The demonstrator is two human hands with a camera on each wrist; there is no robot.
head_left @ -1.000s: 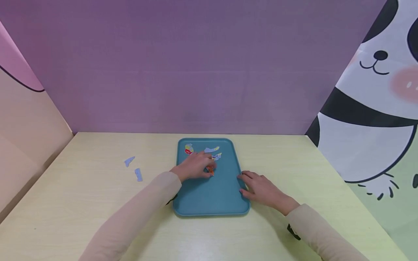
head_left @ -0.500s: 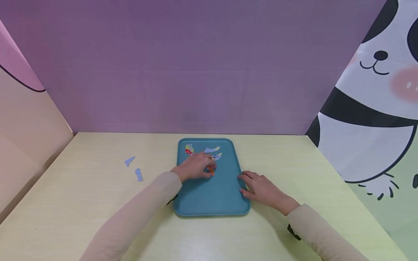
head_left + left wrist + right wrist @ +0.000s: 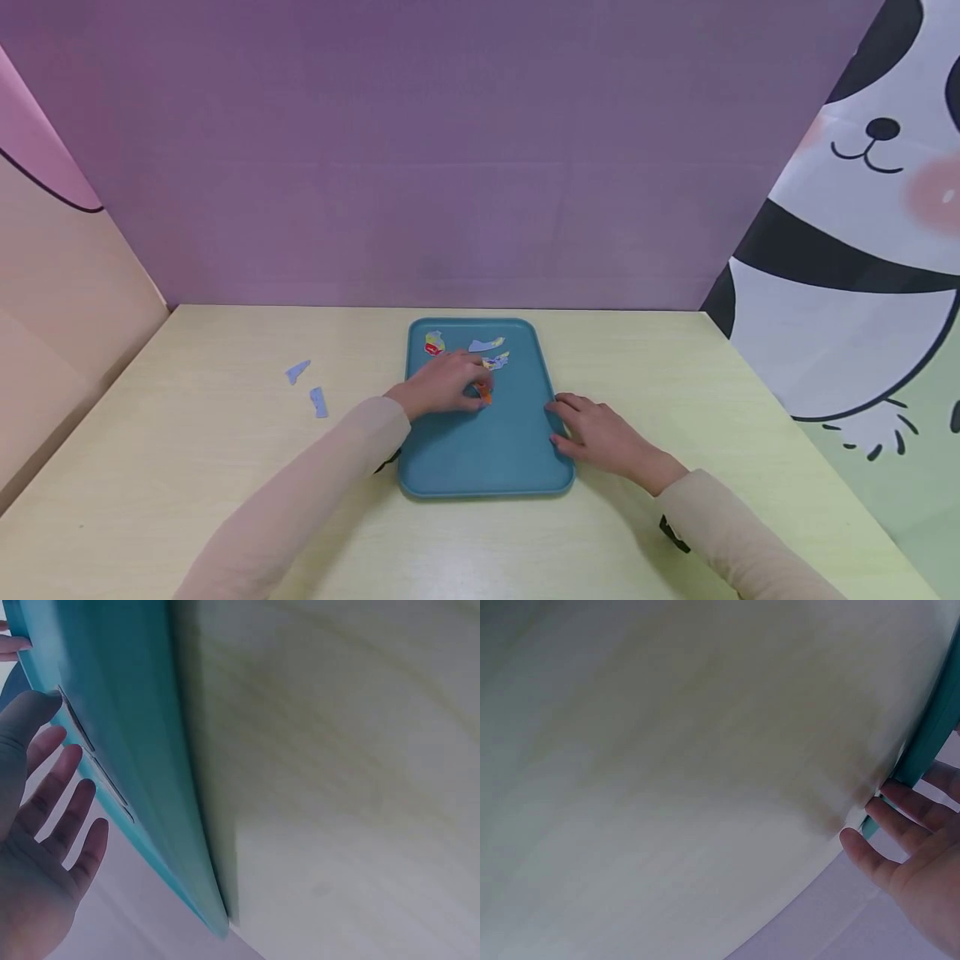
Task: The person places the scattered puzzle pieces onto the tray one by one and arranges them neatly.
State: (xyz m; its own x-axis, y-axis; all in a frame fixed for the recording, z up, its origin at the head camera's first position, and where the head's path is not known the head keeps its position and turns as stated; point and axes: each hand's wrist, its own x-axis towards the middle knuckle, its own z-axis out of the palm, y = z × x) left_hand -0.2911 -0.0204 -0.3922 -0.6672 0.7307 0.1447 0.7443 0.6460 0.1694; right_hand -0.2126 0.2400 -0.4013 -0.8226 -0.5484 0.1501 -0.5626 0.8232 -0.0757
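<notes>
A teal tray [image 3: 487, 467] lies on the table with torn-looking printed paper pieces on it. My left hand [image 3: 446, 385] is over the tray, thumb and fingertips at an orange piece [image 3: 484, 393] partly hidden by the fingers. In the left wrist view, the fingers of my left hand [image 3: 45, 810] are spread, and its thumb touches a flat piece [image 3: 75, 720] on the tray. Beyond the hand lie a red-and-yellow piece [image 3: 434, 342], a light-blue strip [image 3: 486, 344] and a blue-and-yellow piece [image 3: 496, 361]. My right hand [image 3: 603, 437] rests its fingers against the tray's right rim.
Two small blue pieces, one wedge-shaped [image 3: 297, 372] and one narrow [image 3: 318, 402], lie on the pale wooden table [image 3: 187, 433] left of the tray. A purple panel [image 3: 435, 167] stands along the table's back edge.
My left hand and forearm have shifted slightly left, showing a little more of the blue-and-yellow piece. The right hand and the tray stay where they were.
</notes>
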